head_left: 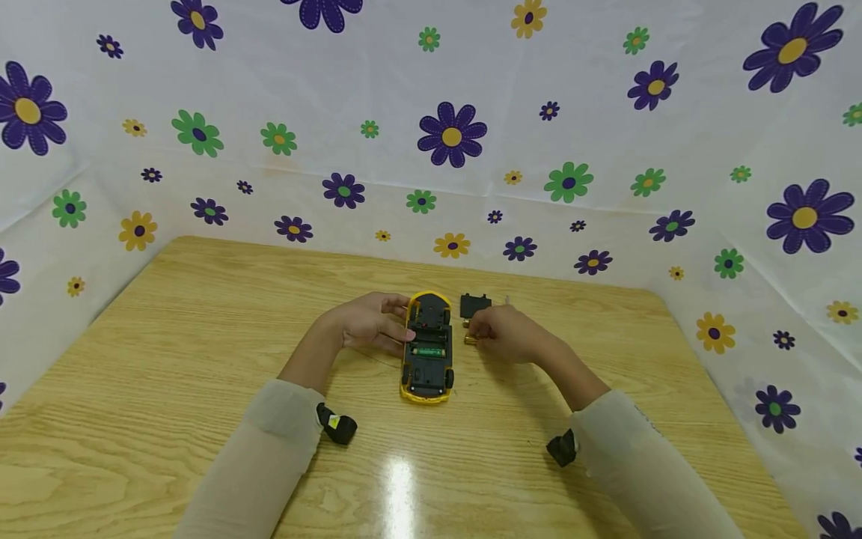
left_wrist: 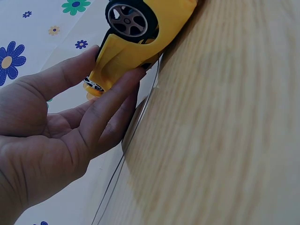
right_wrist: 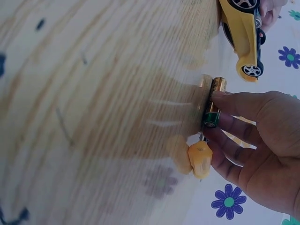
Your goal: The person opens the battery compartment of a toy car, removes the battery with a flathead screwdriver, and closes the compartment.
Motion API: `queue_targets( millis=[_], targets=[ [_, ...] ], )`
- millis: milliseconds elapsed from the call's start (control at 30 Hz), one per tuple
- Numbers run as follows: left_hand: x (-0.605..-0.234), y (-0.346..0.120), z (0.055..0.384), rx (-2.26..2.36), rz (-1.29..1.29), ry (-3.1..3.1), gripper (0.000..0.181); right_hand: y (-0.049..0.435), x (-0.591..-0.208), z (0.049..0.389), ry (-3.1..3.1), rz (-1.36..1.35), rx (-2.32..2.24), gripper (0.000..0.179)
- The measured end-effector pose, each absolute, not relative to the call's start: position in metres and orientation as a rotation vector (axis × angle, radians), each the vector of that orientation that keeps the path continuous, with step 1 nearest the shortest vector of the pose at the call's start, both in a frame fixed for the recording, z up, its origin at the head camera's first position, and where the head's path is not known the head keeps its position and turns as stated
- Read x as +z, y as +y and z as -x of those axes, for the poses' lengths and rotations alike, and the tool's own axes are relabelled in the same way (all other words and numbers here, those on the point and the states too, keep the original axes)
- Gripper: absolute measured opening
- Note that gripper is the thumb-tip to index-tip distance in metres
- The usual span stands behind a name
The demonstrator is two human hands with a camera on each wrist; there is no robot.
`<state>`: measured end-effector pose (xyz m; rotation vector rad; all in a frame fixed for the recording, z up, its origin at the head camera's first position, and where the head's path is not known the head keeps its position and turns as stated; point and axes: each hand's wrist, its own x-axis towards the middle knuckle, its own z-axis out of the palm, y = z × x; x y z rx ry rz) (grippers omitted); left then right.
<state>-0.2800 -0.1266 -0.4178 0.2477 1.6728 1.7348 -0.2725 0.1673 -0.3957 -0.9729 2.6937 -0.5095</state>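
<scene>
A yellow toy car (head_left: 427,389) lies upside down on the table, its black underside and battery compartment facing up. One green battery (head_left: 429,351) sits in that compartment. My left hand (head_left: 370,322) holds the car from its left side, the thumb over the underside edge; in the left wrist view the thumb and fingers (left_wrist: 112,103) grip the yellow body. To the right of the car, my right hand (head_left: 505,333) pinches a gold and green battery (right_wrist: 215,103) at the table surface. Another gold battery (head_left: 466,323) end shows just beyond it, partly hidden by the fingers.
Beyond the right hand lies a black battery cover (head_left: 474,303). A yellow plastic handle (right_wrist: 200,159) with a metal shaft lies beside the right fingers. The wooden table (head_left: 202,314) meets a flower-printed cloth (head_left: 390,90) at the back and sides.
</scene>
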Motion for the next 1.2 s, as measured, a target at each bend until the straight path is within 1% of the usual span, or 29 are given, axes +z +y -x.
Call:
queue_targets(
  millis=[667, 833, 1200],
  targets=[
    [-0.419, -0.126, 0.280, 1.729, -0.261, 1.677, 0.070, 0.166, -0.378, 0.266, 2.734, 0.969, -0.496, 0.014],
    [-0.418, -0.126, 0.280, 1.734, -0.260, 1.676, 0.070, 0.160, -0.372, 0.263, 2.729, 0.955, -0.537, 0.017],
    [-0.417, -0.126, 0.280, 1.741, -0.264, 1.667, 0.070, 0.141, -0.363, 0.255, 2.726, 1.049, -0.535, 0.018]
  ],
)
